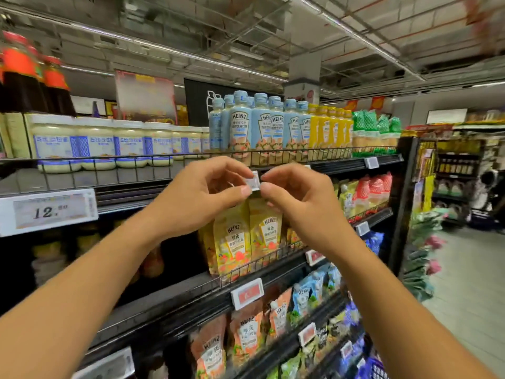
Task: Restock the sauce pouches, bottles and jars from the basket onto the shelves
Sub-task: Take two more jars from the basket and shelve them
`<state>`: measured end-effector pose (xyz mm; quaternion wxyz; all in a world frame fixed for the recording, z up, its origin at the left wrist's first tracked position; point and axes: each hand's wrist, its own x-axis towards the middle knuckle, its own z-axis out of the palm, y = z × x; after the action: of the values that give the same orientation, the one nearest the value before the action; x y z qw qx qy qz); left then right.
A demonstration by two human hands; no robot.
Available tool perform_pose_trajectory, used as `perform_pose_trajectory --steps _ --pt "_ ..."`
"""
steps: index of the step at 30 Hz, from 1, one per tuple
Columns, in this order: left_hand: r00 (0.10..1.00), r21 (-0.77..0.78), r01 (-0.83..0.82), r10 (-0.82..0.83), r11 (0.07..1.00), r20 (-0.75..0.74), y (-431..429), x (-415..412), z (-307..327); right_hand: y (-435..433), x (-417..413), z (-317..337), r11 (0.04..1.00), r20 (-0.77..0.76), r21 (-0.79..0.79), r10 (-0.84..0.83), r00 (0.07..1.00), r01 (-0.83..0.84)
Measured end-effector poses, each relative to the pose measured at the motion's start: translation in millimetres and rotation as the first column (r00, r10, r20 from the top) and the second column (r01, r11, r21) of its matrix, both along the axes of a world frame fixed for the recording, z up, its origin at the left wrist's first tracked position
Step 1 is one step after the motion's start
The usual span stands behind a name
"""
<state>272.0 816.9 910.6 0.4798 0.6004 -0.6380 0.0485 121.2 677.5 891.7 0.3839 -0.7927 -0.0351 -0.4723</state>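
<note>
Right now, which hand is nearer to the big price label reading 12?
Left. The left hand is to the right of the big 12 label, pinching a small price tag; the right hand pinches that tag's other edge, farther right.

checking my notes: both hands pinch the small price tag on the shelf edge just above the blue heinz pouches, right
Those are yellow Heinz pouches, not blue. The head view shows the left hand and right hand pinching the small price tag on the shelf edge just above them.
</note>
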Motion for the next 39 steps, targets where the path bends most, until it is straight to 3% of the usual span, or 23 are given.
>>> perform_pose_trajectory --steps 8,16,28,39 --pt "0.958 0.038 0.231 -0.221 0.972 -0.181 -98.3 -53.6 -53.4 -58.2 -75.2 -40.4 0.984 -0.055 0.062 -0.166 0.985 0.169" --pt "0.843 0.029 0.435 -0.395 0.9 -0.366 -206.1 -128.1 -96.9 -129.4 -157.0 -82.3 0.924 -0.113 0.173 -0.325 0.939 0.34" --pt "0.719 0.099 0.581 -0.452 0.808 -0.528 -333.7 -226.7 -162.7 -217.7 -271.1 -131.2 0.778 -0.212 0.357 -0.472 0.856 0.518" --pt "0.635 0.15 0.67 -0.457 0.727 -0.623 -426.0 -268.0 -212.0 -286.9 -315.3 -187.2 0.614 -0.316 0.459 -0.563 0.764 0.642"
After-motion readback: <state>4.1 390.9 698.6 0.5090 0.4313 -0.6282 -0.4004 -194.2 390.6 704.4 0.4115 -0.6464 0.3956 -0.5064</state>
